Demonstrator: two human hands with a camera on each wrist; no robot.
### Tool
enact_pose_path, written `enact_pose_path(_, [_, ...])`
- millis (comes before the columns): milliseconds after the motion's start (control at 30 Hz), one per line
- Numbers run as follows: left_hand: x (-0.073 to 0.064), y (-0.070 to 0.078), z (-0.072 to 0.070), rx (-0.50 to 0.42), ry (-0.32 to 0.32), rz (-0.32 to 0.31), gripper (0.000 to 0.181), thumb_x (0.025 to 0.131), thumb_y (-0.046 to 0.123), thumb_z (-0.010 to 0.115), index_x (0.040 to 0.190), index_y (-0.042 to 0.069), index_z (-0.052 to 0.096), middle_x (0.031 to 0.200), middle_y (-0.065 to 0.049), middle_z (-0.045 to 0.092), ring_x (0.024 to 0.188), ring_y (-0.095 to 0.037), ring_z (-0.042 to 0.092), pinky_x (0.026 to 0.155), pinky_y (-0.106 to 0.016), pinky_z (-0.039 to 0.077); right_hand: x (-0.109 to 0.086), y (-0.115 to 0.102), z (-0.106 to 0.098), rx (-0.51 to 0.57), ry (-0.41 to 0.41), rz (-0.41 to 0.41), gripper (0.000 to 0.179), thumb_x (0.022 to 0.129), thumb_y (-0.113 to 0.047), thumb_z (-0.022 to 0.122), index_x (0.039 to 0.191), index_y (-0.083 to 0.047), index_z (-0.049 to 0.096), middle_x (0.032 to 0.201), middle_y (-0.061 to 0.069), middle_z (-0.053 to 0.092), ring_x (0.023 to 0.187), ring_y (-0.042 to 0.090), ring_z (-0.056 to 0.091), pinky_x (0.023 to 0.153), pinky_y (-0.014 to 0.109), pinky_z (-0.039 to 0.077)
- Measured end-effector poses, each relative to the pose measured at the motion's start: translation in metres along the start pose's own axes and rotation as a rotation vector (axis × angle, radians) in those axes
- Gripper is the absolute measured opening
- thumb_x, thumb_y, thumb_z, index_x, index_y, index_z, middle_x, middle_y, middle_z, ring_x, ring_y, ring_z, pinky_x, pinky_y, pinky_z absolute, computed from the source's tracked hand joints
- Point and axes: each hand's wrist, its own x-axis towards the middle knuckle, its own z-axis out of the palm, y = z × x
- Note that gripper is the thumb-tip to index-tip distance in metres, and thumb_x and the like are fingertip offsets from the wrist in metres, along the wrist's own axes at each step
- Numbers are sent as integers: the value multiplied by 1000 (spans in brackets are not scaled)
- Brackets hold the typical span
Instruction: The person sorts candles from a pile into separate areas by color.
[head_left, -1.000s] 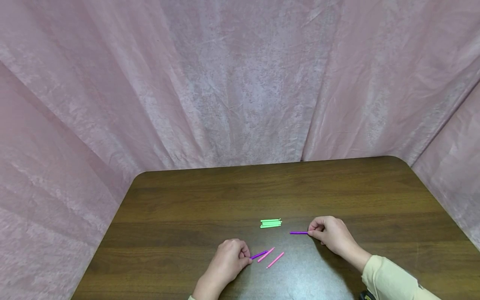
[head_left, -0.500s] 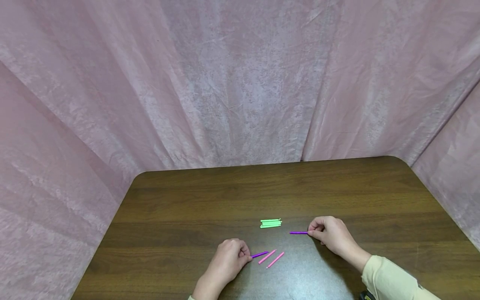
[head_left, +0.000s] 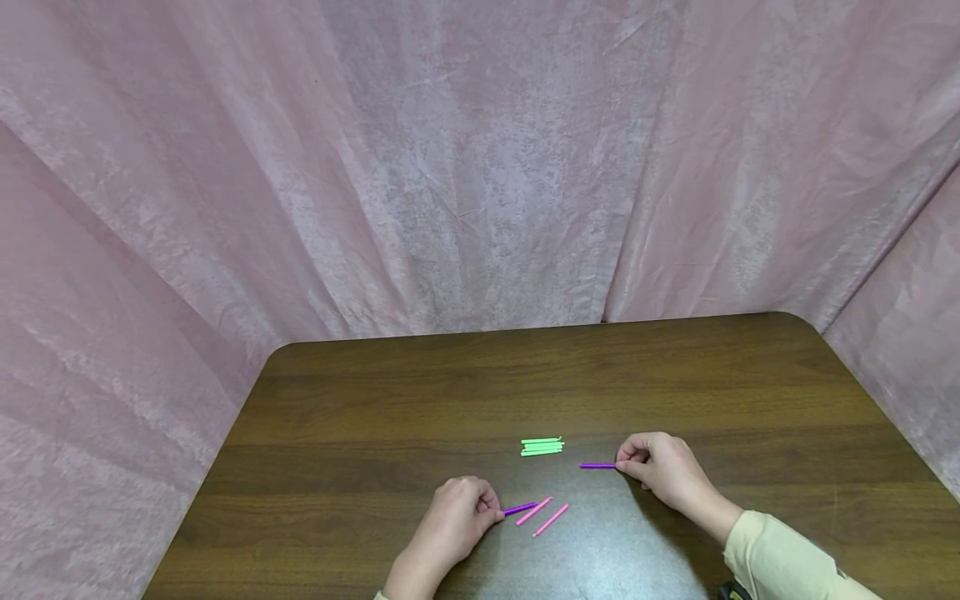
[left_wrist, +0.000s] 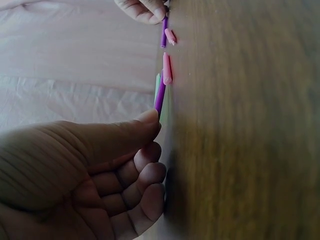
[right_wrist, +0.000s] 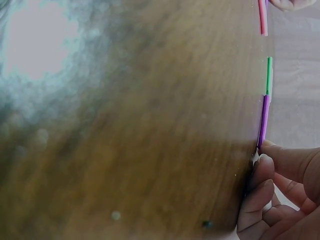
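My left hand (head_left: 459, 518) pinches one end of a thin purple candle (head_left: 519, 508) between thumb and forefinger, low over the wooden table. The candle's free end meets a pink candle (head_left: 535, 511) lying slantwise; the left wrist view shows them overlapping. Just to the right, a second pink candle (head_left: 551, 520) lies nearly parallel to the first. On the right, my right hand (head_left: 669, 469) pinches the end of another purple candle (head_left: 597, 466), which points left, close along the tabletop. Several green candles (head_left: 542, 447) lie side by side beyond the pink ones.
The brown wooden table (head_left: 420, 400) has rounded far corners. A pink velvety curtain (head_left: 480, 167) hangs behind it and along both sides. A pale yellow sleeve (head_left: 780, 557) covers the right forearm, with a dark object (head_left: 733, 591) beneath it.
The purple candle in my left hand has turned slightly, and the pink candle against it has shifted a little toward the near right. My right hand and the green candles have stayed put.
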Motion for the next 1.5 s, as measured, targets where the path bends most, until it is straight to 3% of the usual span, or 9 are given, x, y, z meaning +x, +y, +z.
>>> enact_pose_path(767, [1, -2, -2, 11, 18, 17, 19, 76, 14, 81, 69, 18, 65, 64, 15, 50, 62, 0, 44, 60, -22, 39, -7, 0, 3, 44, 37, 17, 11, 82, -6, 75, 76, -13, 68, 69, -5, 65, 53, 9, 57, 53, 23, 46])
enact_pose_path(1000, [5, -1, -3, -25, 11, 7, 18, 79, 14, 80, 70, 17, 65, 64, 16, 48, 60, 2, 43, 59, -20, 39, -14, -8, 4, 87, 40, 31, 7, 82, -6, 75, 80, -9, 69, 71, -3, 65, 55, 8, 57, 53, 23, 48])
enact_pose_path(1500, [19, 5, -1, -38, 34, 59, 17, 78, 14, 81, 70, 17, 66, 64, 14, 51, 60, 3, 44, 58, -19, 39, -27, -21, 13, 171, 13, -2, 6, 83, -7, 74, 83, -9, 69, 71, 1, 65, 53, 8, 56, 51, 24, 47])
